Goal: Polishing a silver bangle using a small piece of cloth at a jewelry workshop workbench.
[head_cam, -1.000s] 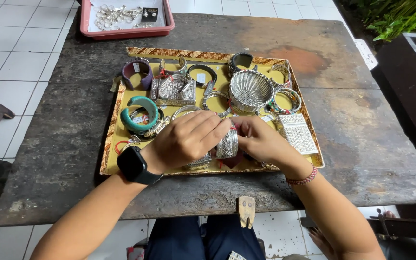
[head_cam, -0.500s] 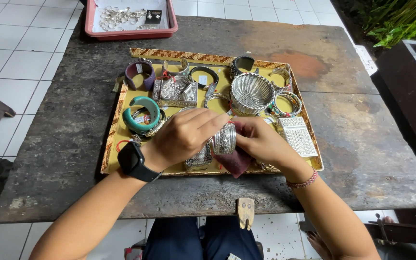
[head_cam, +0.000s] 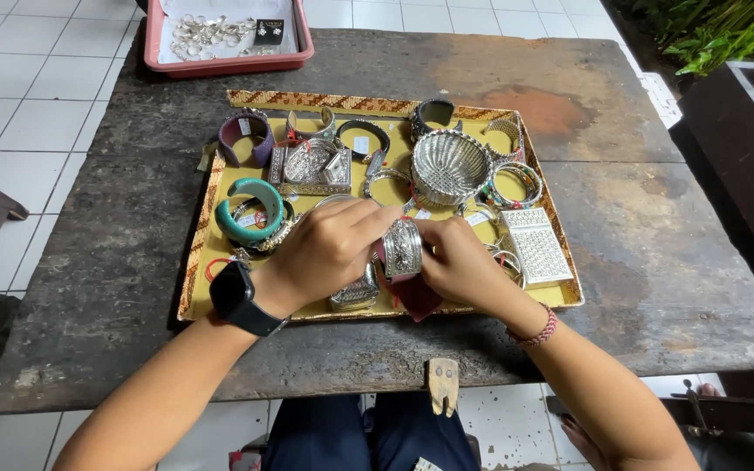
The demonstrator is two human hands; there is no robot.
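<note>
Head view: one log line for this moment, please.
left hand: on silver cuff | right hand: holds cuff, dark red cloth | over yellow tray

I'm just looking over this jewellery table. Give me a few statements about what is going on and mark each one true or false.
1. Both hands are on a wide silver cuff over the yellow tray. True: the left hand and the right hand meet at it.
2. The left wrist is bare. False: it wears a black watch.
3. A teal bangle lies on the tray to the left of the hands. True.
4. The round silver basket stands on the bare table. False: it sits on the tray.
5. A red tray with small silver pieces sits at the far edge of the table. True.
6. The right hand holds a white cloth. False: a dark red cloth lies under the cuff.
</note>
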